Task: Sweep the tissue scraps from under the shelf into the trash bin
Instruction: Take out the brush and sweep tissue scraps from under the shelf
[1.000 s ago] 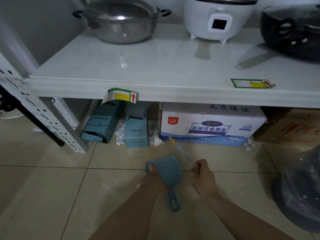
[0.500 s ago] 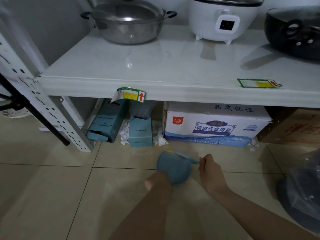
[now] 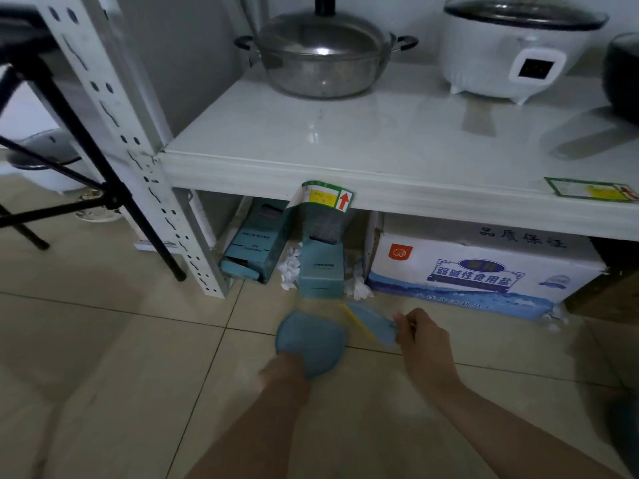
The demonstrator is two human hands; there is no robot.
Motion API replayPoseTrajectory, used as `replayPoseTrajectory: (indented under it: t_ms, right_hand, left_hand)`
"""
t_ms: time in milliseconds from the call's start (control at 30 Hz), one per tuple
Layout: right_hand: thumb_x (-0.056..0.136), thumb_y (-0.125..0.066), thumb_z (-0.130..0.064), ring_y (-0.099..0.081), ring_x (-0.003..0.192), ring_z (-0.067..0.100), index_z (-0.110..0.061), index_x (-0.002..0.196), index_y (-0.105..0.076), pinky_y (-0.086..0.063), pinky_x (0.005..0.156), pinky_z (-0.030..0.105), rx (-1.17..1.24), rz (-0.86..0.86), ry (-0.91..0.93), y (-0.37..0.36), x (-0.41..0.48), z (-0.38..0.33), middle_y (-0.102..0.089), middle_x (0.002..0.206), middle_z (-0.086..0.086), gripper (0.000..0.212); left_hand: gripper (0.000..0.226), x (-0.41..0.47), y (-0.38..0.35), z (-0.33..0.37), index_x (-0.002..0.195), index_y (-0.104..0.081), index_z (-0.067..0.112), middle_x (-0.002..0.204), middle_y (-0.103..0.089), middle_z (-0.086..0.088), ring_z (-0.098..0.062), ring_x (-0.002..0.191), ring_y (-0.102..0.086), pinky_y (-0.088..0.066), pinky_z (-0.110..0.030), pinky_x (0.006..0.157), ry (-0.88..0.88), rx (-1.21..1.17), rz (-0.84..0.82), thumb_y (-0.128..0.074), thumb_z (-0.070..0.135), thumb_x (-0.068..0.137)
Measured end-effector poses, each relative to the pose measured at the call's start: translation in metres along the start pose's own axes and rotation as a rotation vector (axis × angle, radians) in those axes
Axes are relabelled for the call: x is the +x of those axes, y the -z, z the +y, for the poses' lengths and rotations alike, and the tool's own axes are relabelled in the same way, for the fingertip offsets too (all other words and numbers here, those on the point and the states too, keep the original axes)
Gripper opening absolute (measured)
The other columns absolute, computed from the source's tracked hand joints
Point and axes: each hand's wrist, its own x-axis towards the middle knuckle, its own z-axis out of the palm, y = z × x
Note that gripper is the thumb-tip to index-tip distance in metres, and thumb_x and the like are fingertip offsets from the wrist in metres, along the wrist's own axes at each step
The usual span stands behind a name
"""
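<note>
White tissue scraps [image 3: 289, 267] lie on the floor under the shelf [image 3: 380, 188], between two teal boxes, and more tissue scraps [image 3: 358, 286] lie beside the white carton. My left hand [image 3: 283, 373] grips a blue dustpan [image 3: 309, 340], held low over the tiles just in front of the scraps. My right hand [image 3: 420, 337] holds a small blue brush [image 3: 368, 321] with a yellow edge, its head pointing toward the scraps. A few small scraps [image 3: 555, 319] sit at the carton's right corner.
Two teal boxes [image 3: 320, 267] and a white printed carton [image 3: 466, 271] stand under the shelf. A brown box [image 3: 608, 299] is at the right. A steel pot [image 3: 321, 60] and a rice cooker [image 3: 511, 50] sit on the shelf. A black tripod leg [image 3: 103, 188] crosses the left side.
The view has moved closer and to the left. The dustpan has turned over and moved forward toward the shelf; the brush has swung down to the pan's right side.
</note>
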Motion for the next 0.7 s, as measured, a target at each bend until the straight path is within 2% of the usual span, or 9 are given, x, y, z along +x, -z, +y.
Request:
replayPoseTrajectory:
  t_ms: [100,233,300,367,433,533,567,600,700]
  right_hand:
    - [0.096,-0.048,-0.035,-0.061,0.061,0.010,-0.011,0.074,-0.058,-0.041,0.051,0.017,0.032,-0.003,0.053,-0.013,0.002,-0.017,-0.067,0.067,0.003,0.034]
    - [0.096,-0.052,-0.027,-0.065,0.061,0.014,-0.011,0.071,-0.061,-0.054,0.059,0.030,0.051,-0.039,0.146,-0.039,0.006,-0.042,-0.068,0.066,0.003,0.031]
    - [0.095,-0.055,-0.025,-0.067,0.063,0.019,-0.006,0.077,-0.067,-0.057,0.066,0.037,0.058,-0.051,0.176,-0.054,0.008,-0.053,-0.071,0.070,0.007,0.029]
    - [0.094,-0.056,-0.025,-0.068,0.064,0.020,-0.003,0.078,-0.069,-0.057,0.067,0.038,0.096,-0.062,0.181,-0.065,0.008,-0.062,-0.071,0.070,0.009,0.030]
    - [0.094,-0.056,-0.026,-0.068,0.065,0.019,-0.003,0.077,-0.069,-0.057,0.066,0.035,0.104,-0.088,0.175,-0.072,0.008,-0.067,-0.071,0.069,0.008,0.031]
    - [0.096,-0.052,-0.024,-0.065,0.062,0.012,-0.010,0.073,-0.065,-0.048,0.059,0.011,0.107,-0.128,0.137,-0.076,0.007,-0.071,-0.068,0.066,0.002,0.029]
    - [0.096,-0.051,-0.022,-0.063,0.060,0.009,-0.012,0.073,-0.064,-0.047,0.059,0.009,0.123,-0.130,0.122,-0.077,0.006,-0.072,-0.066,0.065,0.000,0.028]
    - [0.097,-0.050,-0.020,-0.063,0.060,0.010,-0.011,0.073,-0.063,-0.048,0.061,0.011,0.138,-0.129,0.106,-0.079,0.006,-0.071,-0.066,0.065,0.001,0.028]
    - [0.097,-0.047,-0.018,-0.068,0.072,0.027,0.002,0.077,-0.064,-0.053,0.068,0.035,0.133,-0.120,0.066,-0.082,0.007,-0.069,-0.069,0.072,0.015,0.033]
  left_hand:
    - [0.040,0.008,0.010,-0.023,0.133,-0.049,0.017,0.128,-0.058,-0.004,-0.021,0.118,-0.058,-0.050,-0.030,0.096,0.019,-0.008,0.022,-0.053,0.018,0.093]
    - [0.036,0.011,0.015,-0.058,0.129,-0.053,0.014,0.124,-0.060,-0.004,-0.021,0.114,-0.060,-0.051,-0.031,0.092,0.063,0.041,0.049,-0.050,0.016,0.093]
    - [0.034,0.012,0.013,-0.077,0.125,-0.055,0.014,0.119,-0.063,-0.003,-0.020,0.109,-0.063,-0.053,-0.030,0.090,0.092,0.048,0.035,-0.048,0.016,0.092]
    - [0.033,0.013,0.016,-0.096,0.125,-0.054,0.015,0.118,-0.064,-0.002,-0.019,0.107,-0.064,-0.053,-0.029,0.088,0.116,0.057,0.035,-0.047,0.016,0.093]
    - [0.035,0.014,0.021,-0.116,0.128,-0.052,0.014,0.120,-0.062,-0.002,-0.018,0.110,-0.062,-0.052,-0.029,0.090,0.150,0.067,0.048,-0.048,0.017,0.094]
    - [0.035,0.013,0.029,-0.135,0.130,-0.051,0.013,0.124,-0.061,-0.003,-0.018,0.114,-0.061,-0.051,-0.030,0.094,0.212,0.067,0.064,-0.047,0.016,0.095]
    - [0.036,0.012,0.030,-0.138,0.131,-0.051,0.013,0.126,-0.060,-0.003,-0.019,0.115,-0.060,-0.050,-0.030,0.095,0.217,0.073,0.061,-0.047,0.017,0.096]
    - [0.036,0.012,0.030,-0.140,0.132,-0.050,0.013,0.127,-0.059,-0.004,-0.020,0.117,-0.059,-0.049,-0.030,0.096,0.213,0.081,0.055,-0.047,0.017,0.096]
    - [0.035,0.013,0.032,-0.138,0.131,-0.051,0.013,0.128,-0.059,-0.003,-0.019,0.118,-0.058,-0.049,-0.030,0.097,0.205,0.134,0.022,-0.049,0.017,0.096]
